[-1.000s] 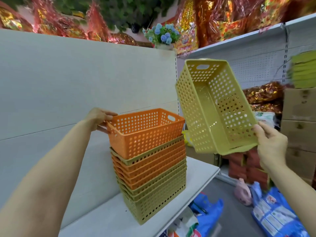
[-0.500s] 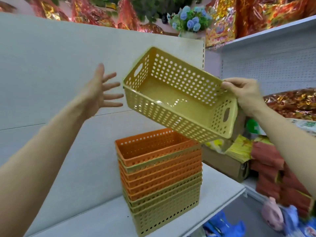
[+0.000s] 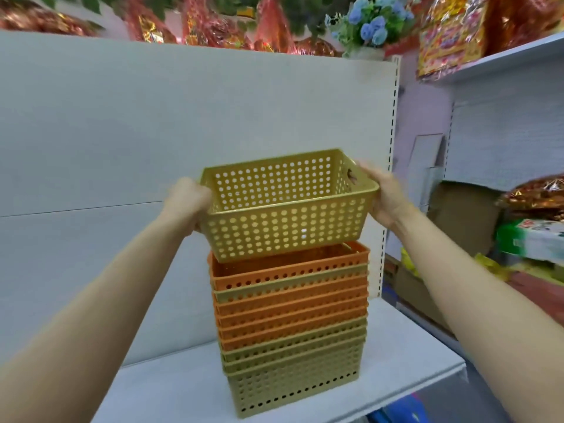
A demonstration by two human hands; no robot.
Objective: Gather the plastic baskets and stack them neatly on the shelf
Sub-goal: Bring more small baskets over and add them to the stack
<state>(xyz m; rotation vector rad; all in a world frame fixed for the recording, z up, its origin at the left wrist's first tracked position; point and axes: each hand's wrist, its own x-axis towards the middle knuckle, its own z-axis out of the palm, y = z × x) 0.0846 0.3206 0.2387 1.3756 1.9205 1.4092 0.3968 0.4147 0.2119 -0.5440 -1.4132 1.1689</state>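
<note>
A yellow-green perforated plastic basket hangs upright just above a stack of nested baskets, its bottom at the rim of the top orange one. My left hand grips its left end. My right hand grips its right end at the handle slot. The stack mixes orange and yellow-green baskets and stands on a white shelf.
A white back panel rises behind the stack. Foil-wrapped goods and a pot of blue flowers sit along its top. To the right are another shelf unit, cardboard boxes and packaged goods.
The yellow-green basket has come down from a tilted hold to level, right over the stack. My left hand, open in the air before, now grips its left end.
</note>
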